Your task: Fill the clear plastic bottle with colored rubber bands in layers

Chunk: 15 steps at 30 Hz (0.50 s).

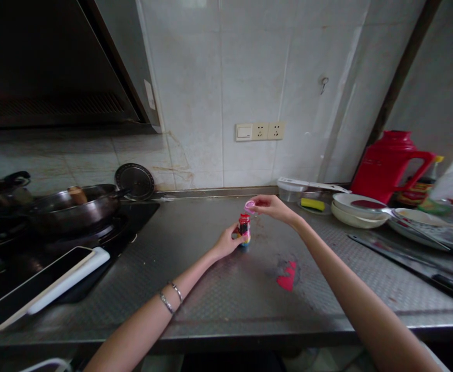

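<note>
My left hand (228,243) is closed around a small bottle (244,227) with a red top and a dark, multicoloured label. The bottle stands upright on the metal counter. Above it and slightly to the right, my right hand (270,206) pinches a small round pink cap (250,206), whose ring-shaped face shows. The cap looks apart from the bottle's mouth. To the right of the bottle, a red heart-shaped patch (287,277) lies on the steel surface.
On the left, a pan (75,209) sits on the stove, with a phone (40,287) nearer the front. At right are a yellow sponge (312,205), stacked bowls (360,217), a long knife (405,261) and a red thermos (383,165). Tiled wall stands behind.
</note>
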Each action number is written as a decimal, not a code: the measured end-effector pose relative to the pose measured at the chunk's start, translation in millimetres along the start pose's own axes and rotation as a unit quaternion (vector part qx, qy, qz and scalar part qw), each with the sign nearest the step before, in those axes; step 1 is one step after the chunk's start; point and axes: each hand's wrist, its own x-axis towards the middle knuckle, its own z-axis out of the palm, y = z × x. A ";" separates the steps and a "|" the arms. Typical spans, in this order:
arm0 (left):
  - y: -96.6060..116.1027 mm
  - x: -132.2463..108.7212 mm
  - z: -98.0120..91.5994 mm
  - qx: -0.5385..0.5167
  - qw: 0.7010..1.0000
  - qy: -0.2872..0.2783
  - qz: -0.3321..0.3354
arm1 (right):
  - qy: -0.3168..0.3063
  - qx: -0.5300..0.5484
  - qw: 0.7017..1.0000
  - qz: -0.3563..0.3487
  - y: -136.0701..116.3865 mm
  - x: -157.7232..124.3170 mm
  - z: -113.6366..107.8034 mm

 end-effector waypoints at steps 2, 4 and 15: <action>-0.4 0.0 0.2 0.002 1.000 -0.003 -0.001 | -0.011 -0.042 0.999 -0.020 -8.1 -2.6 2.8; -0.7 0.1 0.4 0.003 1.000 -0.005 0.000 | -0.019 -0.087 0.995 -0.034 -14.2 -3.4 5.9; 5.8 0.3 -0.9 0.008 1.000 -0.018 0.007 | -0.095 -0.263 0.957 -0.083 -38.8 6.0 3.6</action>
